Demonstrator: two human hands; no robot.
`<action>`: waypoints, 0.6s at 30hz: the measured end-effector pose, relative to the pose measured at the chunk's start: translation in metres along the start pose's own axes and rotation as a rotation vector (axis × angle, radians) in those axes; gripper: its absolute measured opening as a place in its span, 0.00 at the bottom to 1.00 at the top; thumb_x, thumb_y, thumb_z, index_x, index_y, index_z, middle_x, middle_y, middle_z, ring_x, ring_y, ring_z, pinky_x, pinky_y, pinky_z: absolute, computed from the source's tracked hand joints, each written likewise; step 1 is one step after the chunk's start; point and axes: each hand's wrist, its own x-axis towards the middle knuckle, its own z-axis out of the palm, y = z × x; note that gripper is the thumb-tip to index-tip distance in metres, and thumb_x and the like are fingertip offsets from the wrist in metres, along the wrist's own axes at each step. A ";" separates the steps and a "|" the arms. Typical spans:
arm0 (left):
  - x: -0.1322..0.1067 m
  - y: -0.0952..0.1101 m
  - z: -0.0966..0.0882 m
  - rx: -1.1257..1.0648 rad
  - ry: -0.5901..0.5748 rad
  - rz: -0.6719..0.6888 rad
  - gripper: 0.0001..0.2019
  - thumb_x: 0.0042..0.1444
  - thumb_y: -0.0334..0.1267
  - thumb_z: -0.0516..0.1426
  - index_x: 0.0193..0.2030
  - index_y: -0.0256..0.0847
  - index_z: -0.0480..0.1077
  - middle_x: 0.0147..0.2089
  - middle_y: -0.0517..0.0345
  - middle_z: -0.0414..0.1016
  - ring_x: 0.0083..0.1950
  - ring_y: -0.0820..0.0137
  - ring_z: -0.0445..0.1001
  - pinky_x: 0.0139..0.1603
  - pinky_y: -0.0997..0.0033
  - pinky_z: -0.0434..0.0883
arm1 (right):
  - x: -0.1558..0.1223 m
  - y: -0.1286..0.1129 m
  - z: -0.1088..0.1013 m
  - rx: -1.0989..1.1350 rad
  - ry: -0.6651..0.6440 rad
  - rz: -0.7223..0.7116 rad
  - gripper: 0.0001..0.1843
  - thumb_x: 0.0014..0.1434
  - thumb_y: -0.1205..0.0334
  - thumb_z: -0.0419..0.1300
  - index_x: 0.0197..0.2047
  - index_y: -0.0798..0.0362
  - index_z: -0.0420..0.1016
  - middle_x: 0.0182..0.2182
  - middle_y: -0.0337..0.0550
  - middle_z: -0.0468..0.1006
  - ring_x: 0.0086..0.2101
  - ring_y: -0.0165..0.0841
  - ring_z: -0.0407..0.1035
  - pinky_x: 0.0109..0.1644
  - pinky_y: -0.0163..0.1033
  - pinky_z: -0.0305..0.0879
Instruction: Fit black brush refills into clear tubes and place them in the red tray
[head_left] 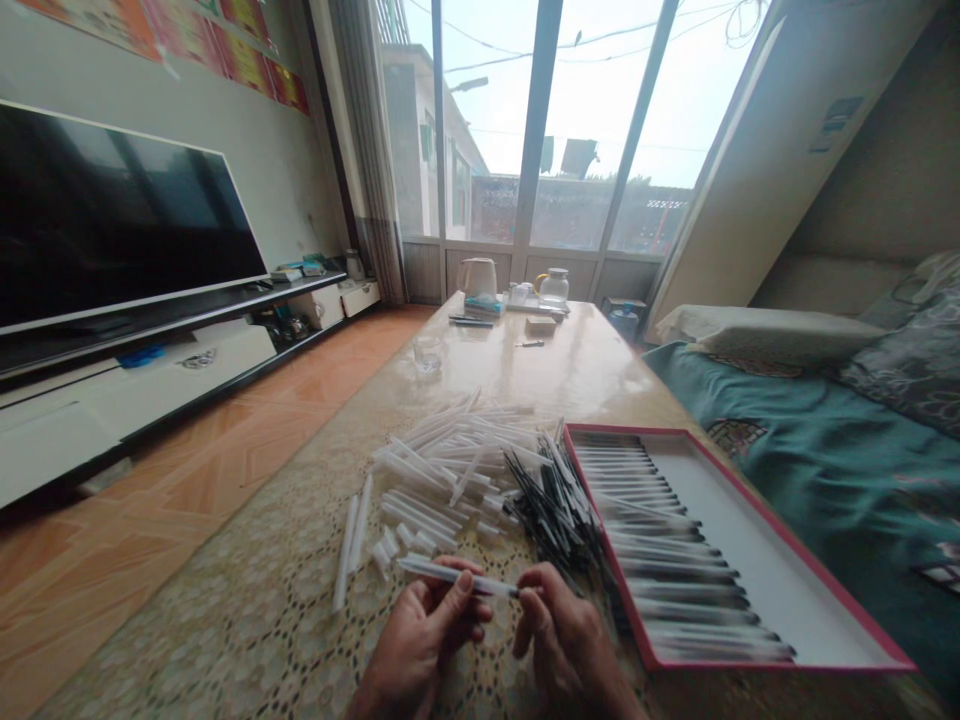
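Note:
My left hand (pixel 431 635) pinches a whitish, see-through pen barrel (pixel 450 573) between thumb and fingers, its pointed end to the left. At the barrel's right end, my right hand (pixel 559 635) has its fingers closed round the dark tip of the pen; whether a separate refill is held there I cannot make out. Just beyond my hands lie short white caps (pixel 405 540) and a heap of white pen tubes (pixel 457 450). Dark, thin pen refills (pixel 559 500) are piled right of them. A red-rimmed box (pixel 840 590) at the right holds a row of pens (pixel 675 560) with dark ends.
The long table has a patterned cover (pixel 247 620). Toward its far end stand a glass (pixel 427 357), a kettle (pixel 478 277) and a glass jug (pixel 555 287). A teal-covered sofa (pixel 817 440) flanks the right side; a TV cabinet (pixel 187 370) stands left.

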 end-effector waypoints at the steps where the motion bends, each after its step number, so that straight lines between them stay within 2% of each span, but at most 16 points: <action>1: 0.000 0.000 0.000 -0.001 -0.001 0.004 0.11 0.42 0.38 0.66 0.31 0.37 0.71 0.25 0.62 0.75 0.26 0.74 0.72 0.27 0.76 0.68 | 0.000 0.000 0.000 0.005 0.004 -0.002 0.18 0.65 0.47 0.41 0.35 0.51 0.60 0.17 0.36 0.73 0.18 0.28 0.68 0.23 0.27 0.58; 3: 0.000 0.000 0.000 0.009 -0.004 0.010 0.10 0.43 0.37 0.66 0.31 0.37 0.71 0.25 0.62 0.75 0.27 0.74 0.72 0.28 0.76 0.68 | -0.001 0.000 0.002 0.003 0.003 0.003 0.17 0.65 0.47 0.41 0.36 0.51 0.59 0.17 0.36 0.73 0.18 0.28 0.68 0.23 0.27 0.58; 8: -0.002 0.003 0.002 0.029 0.000 0.010 0.11 0.43 0.38 0.66 0.32 0.38 0.71 0.25 0.62 0.75 0.26 0.74 0.72 0.28 0.76 0.68 | -0.001 0.000 0.002 -0.022 -0.019 0.025 0.19 0.66 0.49 0.38 0.30 0.50 0.59 0.17 0.36 0.73 0.18 0.27 0.68 0.23 0.27 0.57; 14: -0.002 0.003 0.002 0.047 0.021 -0.001 0.11 0.41 0.39 0.66 0.30 0.38 0.71 0.24 0.62 0.75 0.26 0.74 0.71 0.27 0.75 0.67 | 0.000 0.004 -0.002 -0.047 -0.063 -0.032 0.14 0.66 0.51 0.41 0.35 0.50 0.58 0.19 0.36 0.74 0.20 0.27 0.69 0.24 0.27 0.59; 18: -0.002 0.003 0.002 0.083 0.010 0.011 0.12 0.41 0.41 0.66 0.30 0.38 0.71 0.24 0.61 0.74 0.26 0.73 0.71 0.28 0.75 0.67 | -0.001 0.004 -0.001 -0.045 -0.044 -0.035 0.17 0.66 0.50 0.39 0.32 0.49 0.57 0.18 0.37 0.73 0.20 0.28 0.69 0.25 0.28 0.58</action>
